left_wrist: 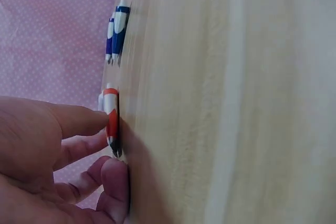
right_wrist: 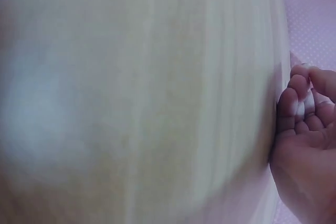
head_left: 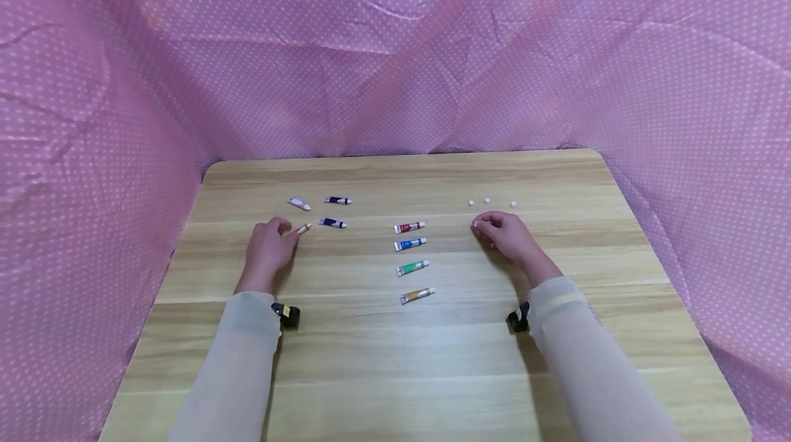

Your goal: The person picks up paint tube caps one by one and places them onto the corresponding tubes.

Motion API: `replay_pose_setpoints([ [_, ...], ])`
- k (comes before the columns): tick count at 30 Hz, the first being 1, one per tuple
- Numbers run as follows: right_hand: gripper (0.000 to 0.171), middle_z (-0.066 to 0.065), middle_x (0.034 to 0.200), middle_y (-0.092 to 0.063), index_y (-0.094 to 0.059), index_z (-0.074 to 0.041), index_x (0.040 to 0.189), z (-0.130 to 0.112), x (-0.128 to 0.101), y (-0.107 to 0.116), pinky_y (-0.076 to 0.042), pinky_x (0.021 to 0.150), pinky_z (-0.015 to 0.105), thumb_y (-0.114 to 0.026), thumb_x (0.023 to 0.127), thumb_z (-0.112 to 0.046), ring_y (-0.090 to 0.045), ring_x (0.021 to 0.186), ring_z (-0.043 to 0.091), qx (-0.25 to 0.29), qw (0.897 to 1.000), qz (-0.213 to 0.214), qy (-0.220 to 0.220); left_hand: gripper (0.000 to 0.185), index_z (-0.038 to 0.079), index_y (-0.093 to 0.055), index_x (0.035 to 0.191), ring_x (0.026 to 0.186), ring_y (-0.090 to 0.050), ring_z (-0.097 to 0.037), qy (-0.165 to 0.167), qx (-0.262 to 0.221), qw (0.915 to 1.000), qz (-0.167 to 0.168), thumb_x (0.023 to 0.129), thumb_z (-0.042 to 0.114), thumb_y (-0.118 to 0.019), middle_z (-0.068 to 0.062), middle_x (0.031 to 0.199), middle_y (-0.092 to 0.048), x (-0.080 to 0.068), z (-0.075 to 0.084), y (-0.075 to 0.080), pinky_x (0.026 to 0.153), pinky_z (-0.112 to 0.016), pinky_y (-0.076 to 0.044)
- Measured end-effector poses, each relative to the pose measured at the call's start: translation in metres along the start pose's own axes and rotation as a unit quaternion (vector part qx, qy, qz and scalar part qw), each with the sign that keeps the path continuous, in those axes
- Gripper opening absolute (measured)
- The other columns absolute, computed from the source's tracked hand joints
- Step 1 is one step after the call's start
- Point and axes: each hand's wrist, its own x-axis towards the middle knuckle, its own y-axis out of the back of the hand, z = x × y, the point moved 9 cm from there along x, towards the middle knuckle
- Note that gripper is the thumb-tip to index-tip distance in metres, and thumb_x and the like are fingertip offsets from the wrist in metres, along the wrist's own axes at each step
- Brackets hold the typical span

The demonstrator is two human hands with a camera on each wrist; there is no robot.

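My left hand (head_left: 270, 250) is at the left of the table, thumb and forefinger at the rear end of an orange paint tube (head_left: 303, 228). In the left wrist view the thumb lies against this orange tube (left_wrist: 112, 121), with a finger behind it. Around it lie a pale lavender tube (head_left: 299, 203), a dark purple tube (head_left: 338, 200) and a dark blue tube (head_left: 333, 223). At the right, my right hand (head_left: 503, 233) pinches a small white cap (head_left: 474, 224) between thumb and forefinger, its other fingers curled. Several white caps (head_left: 487, 200) lie just beyond that hand.
In the middle, a column of paint tubes runs toward me: red (head_left: 409, 228), blue (head_left: 410, 244), green (head_left: 413, 268) and ochre (head_left: 417, 296). They lie on a light wooden table (head_left: 395, 373). Pink dotted cloth (head_left: 395, 85) hangs along its back and sides.
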Motion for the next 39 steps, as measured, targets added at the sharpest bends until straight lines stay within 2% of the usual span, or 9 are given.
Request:
replay_pose_setpoints([
  [6, 0.032, -0.005, 0.097, -0.069, -0.071, -0.006, 0.127, 0.005, -0.002, 0.004, -0.052, 0.074, 0.024, -0.06, 0.113, -0.032, -0.06, 0.092, 0.012, 0.028, 0.999, 0.012, -0.016, 0.03, 0.004, -0.064, 0.128, 0.119, -0.054, -0.042, 0.0, 0.028, 0.9996, -0.005, 0.109, 0.027, -0.063, -0.025, 0.128, -0.06, 0.007, -0.003, 0.0, 0.105, -0.058, -0.045],
  [10, 0.032, -0.006, 0.098, -0.072, -0.07, -0.004, 0.128, 0.005, -0.005, 0.006, -0.052, 0.074, 0.023, -0.06, 0.113, -0.03, -0.062, 0.091, 0.011, 0.045, 0.999, 0.027, -0.013, 0.027, 0.005, -0.066, 0.123, 0.111, -0.055, -0.039, -0.003, 0.027, 0.9996, -0.005, 0.107, 0.027, -0.067, -0.022, 0.12, -0.062, 0.007, -0.008, -0.001, 0.101, -0.056, -0.045],
  [17, 0.038, -0.015, 0.095, -0.078, -0.062, 0.007, 0.138, 0.011, -0.008, 0.008, -0.058, 0.084, 0.017, -0.06, 0.112, -0.021, -0.071, 0.087, 0.001, 0.155, 0.987, 0.039, -0.022, 0.027, 0.008, -0.072, 0.122, 0.108, -0.062, -0.034, 0.006, -0.016, 0.9998, -0.008, 0.107, 0.031, -0.069, -0.016, 0.12, -0.071, 0.006, -0.014, 0.003, 0.098, -0.05, -0.047],
  [21, 0.039, -0.015, 0.092, -0.078, -0.061, 0.008, 0.139, 0.014, -0.015, 0.012, -0.057, 0.08, 0.017, -0.062, 0.111, -0.018, -0.07, 0.083, 0.001, 0.189, 0.98, 0.052, -0.031, 0.028, 0.01, -0.072, 0.123, 0.114, -0.064, -0.035, 0.008, -0.043, 0.9989, -0.016, 0.107, 0.034, -0.069, -0.015, 0.126, -0.072, 0.006, -0.014, 0.007, 0.104, -0.052, -0.047],
  [24, 0.037, -0.013, 0.091, -0.078, -0.063, 0.006, 0.138, 0.015, -0.023, 0.013, -0.055, 0.076, 0.018, -0.063, 0.11, -0.017, -0.067, 0.079, 0.002, 0.208, 0.976, 0.056, -0.044, 0.03, 0.011, -0.071, 0.126, 0.118, -0.063, -0.035, 0.012, -0.064, 0.9977, -0.019, 0.107, 0.034, -0.069, -0.015, 0.13, -0.071, 0.004, -0.014, 0.009, 0.106, -0.053, -0.047],
  [27, 0.035, -0.008, 0.092, -0.078, -0.062, 0.007, 0.137, 0.014, -0.031, 0.009, -0.056, 0.078, 0.02, -0.064, 0.109, -0.014, -0.065, 0.08, 0.005, 0.263, 0.962, 0.052, -0.049, 0.032, 0.012, -0.07, 0.129, 0.121, -0.064, -0.036, 0.018, -0.084, 0.9961, -0.018, 0.108, 0.035, -0.069, -0.015, 0.133, -0.071, 0.001, -0.015, 0.011, 0.107, -0.053, -0.047],
  [30, 0.035, -0.006, 0.096, -0.076, -0.061, 0.005, 0.139, 0.013, -0.037, 0.006, -0.058, 0.084, 0.022, -0.064, 0.109, -0.012, -0.064, 0.084, 0.007, 0.31, 0.948, 0.05, -0.054, 0.034, 0.013, -0.068, 0.132, 0.118, -0.066, -0.035, 0.022, -0.104, 0.9942, -0.017, 0.108, 0.038, -0.067, -0.016, 0.133, -0.072, -0.003, -0.017, 0.01, 0.099, -0.047, -0.05],
  [34, 0.031, -0.008, 0.101, -0.071, -0.067, -0.003, 0.137, 0.011, -0.043, 0.003, -0.059, 0.094, 0.025, -0.066, 0.109, -0.015, -0.062, 0.092, 0.007, 0.336, 0.939, 0.052, -0.062, 0.037, 0.016, -0.067, 0.135, 0.112, -0.069, -0.031, 0.03, -0.136, 0.9901, -0.018, 0.108, 0.041, -0.067, -0.014, 0.131, -0.075, -0.012, -0.019, 0.002, 0.087, -0.038, -0.051],
  [39, 0.025, -0.009, 0.103, -0.075, -0.075, -0.013, 0.132, 0.003, -0.05, 0.005, -0.059, 0.096, 0.023, -0.065, 0.109, -0.017, -0.066, 0.096, 0.006, 0.31, 0.947, 0.067, -0.049, 0.039, 0.017, -0.067, 0.137, 0.12, -0.072, -0.032, 0.026, -0.171, 0.9849, -0.013, 0.107, 0.042, -0.069, -0.014, 0.134, -0.076, -0.03, -0.011, -0.012, 0.094, -0.038, -0.051],
])
